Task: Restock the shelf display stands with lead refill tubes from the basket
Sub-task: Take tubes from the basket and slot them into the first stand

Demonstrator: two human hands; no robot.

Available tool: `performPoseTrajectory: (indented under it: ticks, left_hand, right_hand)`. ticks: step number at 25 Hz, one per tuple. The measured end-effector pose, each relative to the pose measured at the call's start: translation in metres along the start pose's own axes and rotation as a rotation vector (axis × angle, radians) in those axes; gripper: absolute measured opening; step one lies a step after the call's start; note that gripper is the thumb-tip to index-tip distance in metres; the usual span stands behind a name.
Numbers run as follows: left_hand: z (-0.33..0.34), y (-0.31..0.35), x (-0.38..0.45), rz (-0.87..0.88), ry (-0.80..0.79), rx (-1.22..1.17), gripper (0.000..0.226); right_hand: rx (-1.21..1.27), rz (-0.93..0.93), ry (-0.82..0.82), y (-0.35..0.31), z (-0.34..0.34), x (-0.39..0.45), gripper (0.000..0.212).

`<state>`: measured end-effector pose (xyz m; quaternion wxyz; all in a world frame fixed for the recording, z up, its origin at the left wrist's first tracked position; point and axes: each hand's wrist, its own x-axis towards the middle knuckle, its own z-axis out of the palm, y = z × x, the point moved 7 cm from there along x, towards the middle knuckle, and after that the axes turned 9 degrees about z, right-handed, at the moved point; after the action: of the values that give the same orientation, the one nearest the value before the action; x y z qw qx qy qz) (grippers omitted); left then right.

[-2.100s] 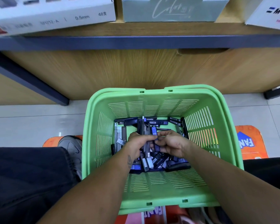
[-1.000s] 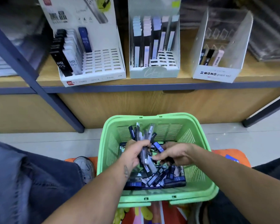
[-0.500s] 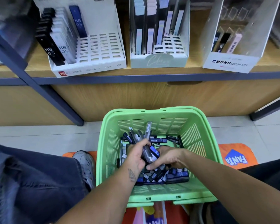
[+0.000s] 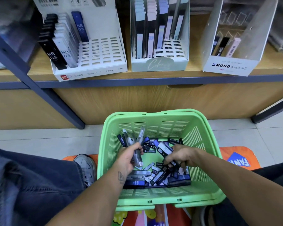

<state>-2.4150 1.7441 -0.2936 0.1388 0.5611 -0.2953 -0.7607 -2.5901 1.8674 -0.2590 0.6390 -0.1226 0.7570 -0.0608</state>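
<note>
A green plastic basket (image 4: 201,137) sits on the floor in front of me, its bottom covered with loose lead refill tubes (image 4: 155,175). My left hand (image 4: 127,158) grips a fanned bundle of several tubes (image 4: 134,141) above the pile. My right hand (image 4: 181,156) reaches into the basket and pinches a couple of tubes (image 4: 163,148). On the shelf above stand three display stands: a white HB 0.5 stand (image 4: 88,69) at the left, a pale green stand (image 4: 159,64) in the middle, and a MONO graph stand (image 4: 229,67) at the right.
The wooden shelf has a dark metal front edge (image 4: 137,80) and a slanted dark post (image 4: 39,93) at the left. My denim-clad leg (image 4: 31,185) and grey shoe (image 4: 87,167) lie left of the basket. An orange printed mat (image 4: 238,160) lies under it.
My hands have separated: the left keeps its bundle of tubes, the right has moved to the right and picked tubes off the pile. The camera has tilted slightly up toward the shelf.
</note>
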Motion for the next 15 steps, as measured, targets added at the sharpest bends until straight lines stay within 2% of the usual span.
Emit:
performPoseTrajectory:
  ticks: [3, 7, 9, 11, 15]
  left_hand:
    - [0.016, -0.006, -0.012, -0.047, -0.132, 0.156, 0.029]
    - [0.031, -0.013, -0.021, -0.112, -0.267, 0.315, 0.05]
    - [0.035, -0.013, -0.022, -0.124, -0.307, 0.264, 0.061]
    - [0.042, -0.013, -0.024, -0.121, -0.323, 0.174, 0.06]
    - [0.053, -0.012, -0.024, -0.105, -0.229, 0.078, 0.064]
  right_hand:
    - [0.17, -0.081, 0.071, -0.017, 0.0, -0.002, 0.029]
    - [0.103, -0.118, 0.066, -0.026, 0.008, -0.004, 0.025]
    - [0.106, -0.129, 0.074, -0.026, 0.007, 0.0, 0.029]
    - [0.109, -0.145, 0.088, -0.029, 0.009, 0.004, 0.034]
    - [0.082, -0.181, 0.062, -0.039, 0.02, 0.007, 0.043]
